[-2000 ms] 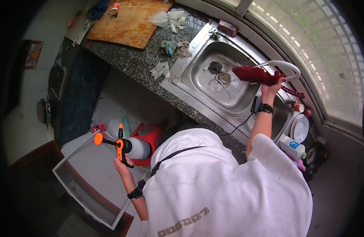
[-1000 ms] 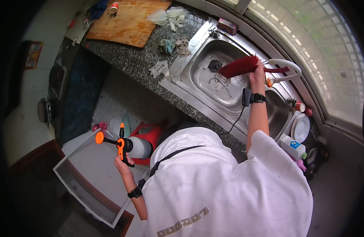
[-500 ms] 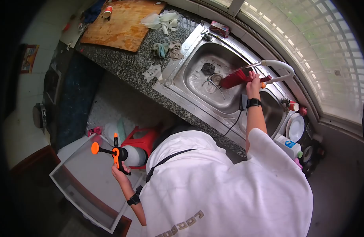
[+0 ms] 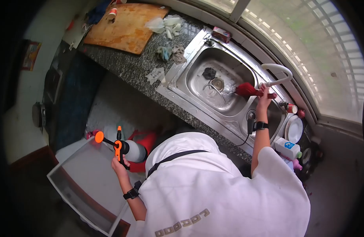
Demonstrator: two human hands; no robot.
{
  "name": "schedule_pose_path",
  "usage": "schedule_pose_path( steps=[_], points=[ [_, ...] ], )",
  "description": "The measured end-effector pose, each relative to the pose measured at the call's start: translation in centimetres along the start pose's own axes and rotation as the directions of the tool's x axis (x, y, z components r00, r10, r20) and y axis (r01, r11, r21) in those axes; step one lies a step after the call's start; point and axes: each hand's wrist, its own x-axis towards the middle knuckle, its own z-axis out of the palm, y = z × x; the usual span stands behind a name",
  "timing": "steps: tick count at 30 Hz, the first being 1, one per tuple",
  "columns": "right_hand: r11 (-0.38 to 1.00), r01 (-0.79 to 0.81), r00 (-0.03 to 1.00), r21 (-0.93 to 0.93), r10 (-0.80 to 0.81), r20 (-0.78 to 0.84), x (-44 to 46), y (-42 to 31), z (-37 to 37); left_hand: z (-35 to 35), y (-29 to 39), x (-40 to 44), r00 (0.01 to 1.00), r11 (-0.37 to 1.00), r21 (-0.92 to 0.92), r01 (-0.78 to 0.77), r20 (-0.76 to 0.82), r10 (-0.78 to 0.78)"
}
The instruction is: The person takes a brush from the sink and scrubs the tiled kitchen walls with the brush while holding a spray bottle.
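My left hand is closed on the handle of a pump spray bottle with an orange and black head, held low beside my body. Over the right side of the sink, my right hand grips a red brush by its handle. The brush head points left above the edge of the large steel basin, its bristles blurred. Inside that basin lie a dark crumpled scrubber and a curved metal tube, near the round drain. A white curved faucet stands behind my right hand.
A wooden board and crumpled plastic bags lie on the granite counter, with wet rags nearer the sink. Right of the sink are a white plate and a white bottle. A screen-like frame stands low at left.
My right hand has moved right and toward me with the brush, away from the basin's drain. The spray bottle stays in my left hand, shifted only slightly in view.
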Motion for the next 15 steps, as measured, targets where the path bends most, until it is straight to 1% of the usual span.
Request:
schedule_pose_path(
  steps=[1, 2, 3, 4, 5, 6, 7, 8, 9, 10, 11, 12, 14, 15],
  points=[
    [0.881, 0.107, 0.993, -0.461, -0.121, -0.001, -1.7, -0.8, -0.4, 0.0, -0.3, 0.8, 0.999, 0.999, 0.033, 0.027, 0.028, -0.028],
    [0.556, 0.158, 0.973, -0.816, -0.227, 0.034, -3.1, -1.8, -0.7, 0.3, -0.6, 1.9, 0.997, 0.997, 0.066, 0.047, 0.066, -0.051],
    [0.436, 0.122, 0.990, -0.892, -0.123, 0.076, -5.1, -4.1, -0.3, 0.6, -1.0, 2.6, 0.994, 0.998, 0.054, 0.022, 0.105, -0.028],
    [0.311, 0.085, 0.996, -0.947, -0.015, 0.084, -6.7, -6.2, 0.1, 1.1, -1.0, 3.2, 0.990, 0.998, 0.046, 0.032, 0.133, -0.038],
    [0.587, 0.048, 0.974, -0.808, 0.151, 0.167, -6.9, -5.3, -0.8, 1.7, -1.0, 3.7, 0.993, 0.996, 0.086, 0.029, 0.109, -0.039],
    [0.810, -0.032, 0.927, -0.585, 0.243, 0.285, -7.4, -4.6, -1.9, 1.8, -1.6, 5.1, 0.990, 0.993, 0.115, -0.001, 0.138, -0.014],
    [0.868, -0.208, 0.899, -0.451, 0.351, 0.261, -9.6, -7.2, -2.0, 2.2, -1.8, 5.6, 0.969, 0.992, 0.092, -0.084, 0.239, 0.060],
    [0.884, -0.363, 0.857, -0.295, 0.441, 0.266, -12.3, -9.9, -1.5, 3.0, -1.6, 6.5, 0.969, 0.988, 0.142, -0.061, 0.245, 0.025],
    [0.927, -0.318, 0.868, -0.200, 0.370, 0.332, -14.0, -9.8, -2.4, 2.9, -2.2, 8.1, 0.944, 0.980, 0.170, -0.101, 0.327, 0.041],
    [0.957, -0.265, 0.871, -0.116, 0.289, 0.397, -15.3, -9.3, -3.3, 2.9, -3.0, 9.7, 0.940, 0.994, 0.108, -0.014, 0.339, -0.023],
    [0.930, -0.358, 0.853, 0.085, 0.289, 0.436, -16.5, -8.9, -3.8, 3.1, -3.2, 10.8, 0.918, 0.987, 0.148, -0.062, 0.396, -0.001],
    [0.861, -0.425, 0.837, 0.278, 0.257, 0.483, -17.7, -9.0, -4.2, 4.0, -3.2, 11.6, 0.893, 0.978, 0.177, -0.112, 0.450, 0.021],
    [0.647, -0.546, 0.803, 0.532, 0.225, 0.551, -22.2, -11.7, -5.1, 6.3, -3.4, 12.8, 0.841, 0.970, 0.206, -0.133, 0.541, 0.001],
    [0.587, -0.543, 0.821, 0.601, 0.220, 0.527, -24.3, -11.9, -5.6, 7.3, -3.5, 13.2, 0.813, 0.965, 0.224, -0.136, 0.581, -0.020]
  ],
)
